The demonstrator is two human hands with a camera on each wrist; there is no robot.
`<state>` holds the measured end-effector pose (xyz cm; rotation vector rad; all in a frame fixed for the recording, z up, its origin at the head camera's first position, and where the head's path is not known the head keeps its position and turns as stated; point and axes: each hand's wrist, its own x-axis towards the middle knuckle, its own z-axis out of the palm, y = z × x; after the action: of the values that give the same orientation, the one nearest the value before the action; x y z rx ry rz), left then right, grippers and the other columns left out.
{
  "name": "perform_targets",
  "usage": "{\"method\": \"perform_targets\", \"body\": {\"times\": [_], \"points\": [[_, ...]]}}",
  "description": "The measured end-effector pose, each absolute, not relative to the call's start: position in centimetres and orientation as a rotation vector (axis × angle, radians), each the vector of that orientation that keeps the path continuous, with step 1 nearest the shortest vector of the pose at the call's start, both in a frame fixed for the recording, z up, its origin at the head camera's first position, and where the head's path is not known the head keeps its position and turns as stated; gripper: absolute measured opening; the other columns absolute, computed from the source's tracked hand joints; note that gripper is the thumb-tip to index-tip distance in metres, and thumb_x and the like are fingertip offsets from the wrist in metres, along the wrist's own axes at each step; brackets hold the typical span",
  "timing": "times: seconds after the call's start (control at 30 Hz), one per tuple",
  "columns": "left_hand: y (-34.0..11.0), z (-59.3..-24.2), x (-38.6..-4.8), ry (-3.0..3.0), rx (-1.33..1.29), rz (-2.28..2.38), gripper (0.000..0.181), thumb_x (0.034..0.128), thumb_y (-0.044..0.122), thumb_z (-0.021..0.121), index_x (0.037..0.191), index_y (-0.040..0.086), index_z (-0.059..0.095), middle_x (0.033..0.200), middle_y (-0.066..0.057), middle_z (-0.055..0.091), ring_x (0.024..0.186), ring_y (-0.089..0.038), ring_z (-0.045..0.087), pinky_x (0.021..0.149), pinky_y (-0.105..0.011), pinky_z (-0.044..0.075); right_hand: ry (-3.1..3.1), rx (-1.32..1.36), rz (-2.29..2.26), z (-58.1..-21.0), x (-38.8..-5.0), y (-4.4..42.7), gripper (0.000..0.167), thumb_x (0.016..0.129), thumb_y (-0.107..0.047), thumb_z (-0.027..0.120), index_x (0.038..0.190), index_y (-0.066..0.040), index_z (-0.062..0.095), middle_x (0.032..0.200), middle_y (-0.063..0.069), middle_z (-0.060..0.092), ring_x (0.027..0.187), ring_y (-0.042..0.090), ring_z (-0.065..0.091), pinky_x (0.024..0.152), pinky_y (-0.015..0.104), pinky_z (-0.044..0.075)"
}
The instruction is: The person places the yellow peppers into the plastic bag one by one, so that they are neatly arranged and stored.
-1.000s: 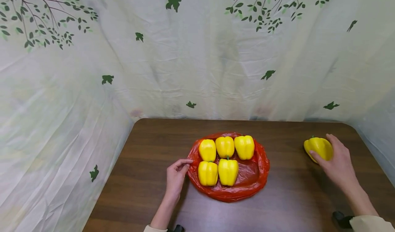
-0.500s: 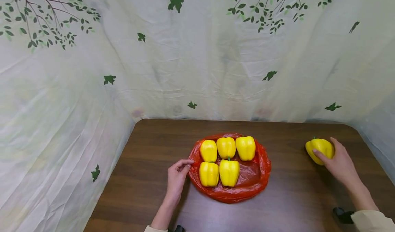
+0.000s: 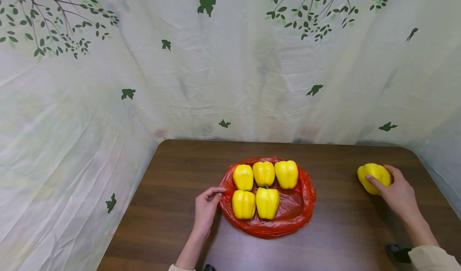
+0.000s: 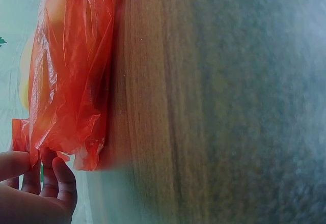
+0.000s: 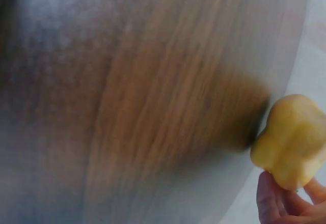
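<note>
A red plastic bag [image 3: 266, 233] lies spread on the table with its rim rolled into a ring. Several yellow bell peppers [image 3: 267, 203] sit inside it in two rows, with bare red plastic at the front right. My left hand [image 3: 206, 209] pinches the bag's left edge between thumb and fingers; the left wrist view shows the thin red plastic [image 4: 71, 81] caught there. Far to the right, my right hand [image 3: 399, 193] grips another yellow bell pepper [image 3: 372, 177], thumb on the near side and fingers behind. In the right wrist view that pepper [image 5: 293, 140] is seen from its lobed end.
The brown wooden table [image 3: 335, 239] has rounded far corners. Pale cloth [image 3: 237, 83] printed with leaves and branches hangs behind it and along the left side. A dark wrist strap piece [image 3: 397, 253] shows beside the right sleeve.
The right hand and its pepper have shifted very slightly. My left hand stays at the bag's edge, and the peppers inside have not moved; the head view has tilted a little.
</note>
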<state>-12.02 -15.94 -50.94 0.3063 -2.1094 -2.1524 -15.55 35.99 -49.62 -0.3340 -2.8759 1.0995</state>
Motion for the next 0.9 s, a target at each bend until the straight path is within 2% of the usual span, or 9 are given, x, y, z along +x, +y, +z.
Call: {"method": "perform_targets", "body": {"times": [0.23, 0.63, 0.77, 0.9], "points": [[-16.0, -51.0, -12.1, -2.105, 0.299, -2.165, 0.018, 0.0940, -0.003, 0.058, 0.104, -0.005, 0.072, 0.104, -0.017, 0.067, 0.085, -0.020, 0.060, 0.071, -0.023, 0.052, -2.867, -0.392, 1.099, -49.8, -15.1, 36.3, 0.089, 0.098, -0.050, 0.052, 0.148, 0.014, 0.016, 0.139, 0.043, 0.029, 0.110, 0.054, 0.037, 0.085, 0.067, 0.038], [-15.8, -51.0, -12.0, -2.102, 0.302, -2.162, 0.018, 0.0937, -0.005, 0.057, 0.104, -0.004, 0.073, 0.104, -0.017, 0.067, 0.087, -0.020, 0.060, 0.074, -0.022, 0.052, -2.863, -0.264, 1.093, -49.8, -14.5, 35.9, 0.085, 0.099, -0.041, 0.055, 0.146, 0.017, 0.013, 0.134, 0.045, 0.028, 0.105, 0.055, 0.036, 0.085, 0.069, 0.036], [-15.8, -51.0, -11.9, -2.112, 0.297, -2.150, 0.019, 0.0936, -0.005, 0.057, 0.104, -0.004, 0.073, 0.104, -0.018, 0.067, 0.089, -0.022, 0.061, 0.076, -0.023, 0.053, -2.859, -0.277, 1.113, -49.7, -14.1, 35.6, 0.087, 0.099, -0.042, 0.055, 0.147, 0.015, 0.011, 0.136, 0.045, 0.027, 0.108, 0.056, 0.036, 0.086, 0.070, 0.035], [-15.7, -50.9, -11.9, -2.118, 0.298, -2.141, 0.018, 0.0932, -0.004, 0.058, 0.103, -0.003, 0.073, 0.103, -0.018, 0.067, 0.089, -0.022, 0.060, 0.077, -0.023, 0.053, -2.839, -0.273, 1.110, -49.7, -13.8, 35.1, 0.091, 0.095, -0.043, 0.061, 0.148, 0.013, 0.012, 0.139, 0.045, 0.028, 0.114, 0.057, 0.037, 0.088, 0.072, 0.035]]}}
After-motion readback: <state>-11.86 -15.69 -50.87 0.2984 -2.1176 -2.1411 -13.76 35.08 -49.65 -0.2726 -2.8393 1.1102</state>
